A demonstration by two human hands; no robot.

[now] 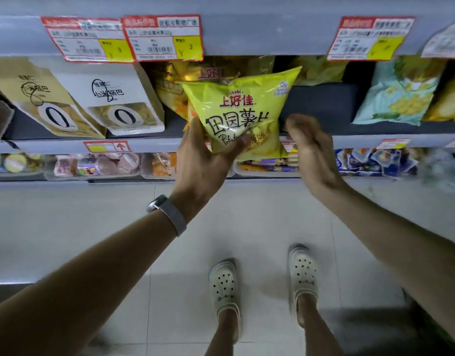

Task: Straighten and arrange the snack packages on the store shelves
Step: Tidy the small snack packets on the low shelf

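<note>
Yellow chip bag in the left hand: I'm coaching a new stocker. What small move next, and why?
Probably set the yellow chip bag upright into the shelf gap right of the same-brand bags: the left hand grips it low, off the shelf, and the right hand holds nothing, free to steady it.

Glossy plastic chip bag (240, 116); matt paper pouches (121, 101); smooth floor tiles (92, 227).

"Oishi", "上好佳", "Potato" on yellow chip bag (239, 116); "3" on shelf price tag (167, 38)
</note>
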